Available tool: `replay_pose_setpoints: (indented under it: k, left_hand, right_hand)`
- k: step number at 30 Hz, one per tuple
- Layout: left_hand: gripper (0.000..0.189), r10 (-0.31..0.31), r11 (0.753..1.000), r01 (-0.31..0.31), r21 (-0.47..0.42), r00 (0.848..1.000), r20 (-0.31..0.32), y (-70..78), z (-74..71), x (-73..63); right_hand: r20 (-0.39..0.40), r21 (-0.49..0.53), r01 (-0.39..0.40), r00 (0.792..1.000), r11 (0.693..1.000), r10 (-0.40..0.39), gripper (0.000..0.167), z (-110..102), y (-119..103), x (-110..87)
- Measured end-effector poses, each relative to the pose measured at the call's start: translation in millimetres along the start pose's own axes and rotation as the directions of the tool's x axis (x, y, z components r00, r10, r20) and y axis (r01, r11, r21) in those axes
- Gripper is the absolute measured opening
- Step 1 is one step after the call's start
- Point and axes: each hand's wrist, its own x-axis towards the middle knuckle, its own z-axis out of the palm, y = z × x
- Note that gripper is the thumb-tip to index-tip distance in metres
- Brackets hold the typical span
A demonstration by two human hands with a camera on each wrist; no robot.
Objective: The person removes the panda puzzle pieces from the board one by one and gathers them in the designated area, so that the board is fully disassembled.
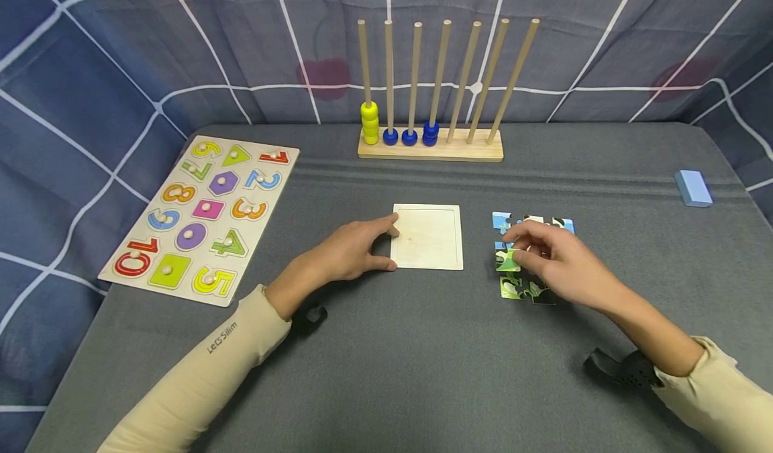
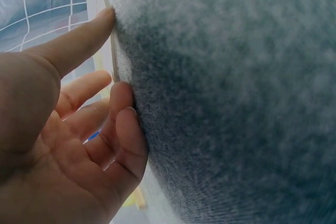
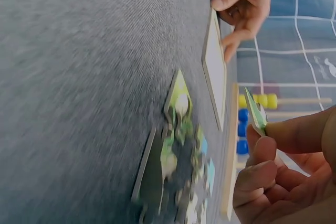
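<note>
In the head view, my left hand (image 1: 347, 252) rests beside a square wooden puzzle tray (image 1: 429, 237), thumb and index fingertips at its left edge. The tray's recessed face is bare. Its other fingers bend loosely in the left wrist view. On the right, my right hand (image 1: 558, 265) pinches a small green jigsaw piece (image 3: 254, 113) between thumb and fingers, lifted off the table in the right wrist view. Below that hand lie several loose jigsaw pieces (image 1: 510, 288) with blue, green, black and white printing; the hand hides part of them.
A wooden bead stand (image 1: 430, 151) with upright rods and yellow and blue beads stands behind the tray. A number-and-shape peg board (image 1: 202, 228) lies at the left. A light blue block (image 1: 694, 188) sits at the far right. Grid-patterned cloth (image 1: 241, 43) hangs around the grey table.
</note>
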Motion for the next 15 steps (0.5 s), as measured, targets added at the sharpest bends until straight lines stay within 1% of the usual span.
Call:
replay_pose_setpoints:
  k: [5, 10, 15]
  left_hand:
    - [0.074, -0.003, 1.000, 0.003, 0.005, 1.000, -0.003, -0.1, -0.3, 0.1]
    - [0.077, 0.000, 1.000, 0.000, 0.005, 1.000, 0.002, 0.0, -0.3, 0.8]
    - [0.078, -0.012, 1.000, 0.012, 0.004, 1.000, 0.007, -0.3, 0.0, 1.2]
  right_hand:
    - [-0.014, 0.000, -0.025, 1.000, 1.000, 0.025, 0.020, -13, 11, -20.6]
    - [-0.032, -0.022, -0.041, 0.999, 0.999, 0.040, 0.021, -25, 22, -41.4]
    - [-0.033, -0.014, -0.043, 0.999, 0.999, 0.042, 0.021, -33, 34, -55.6]
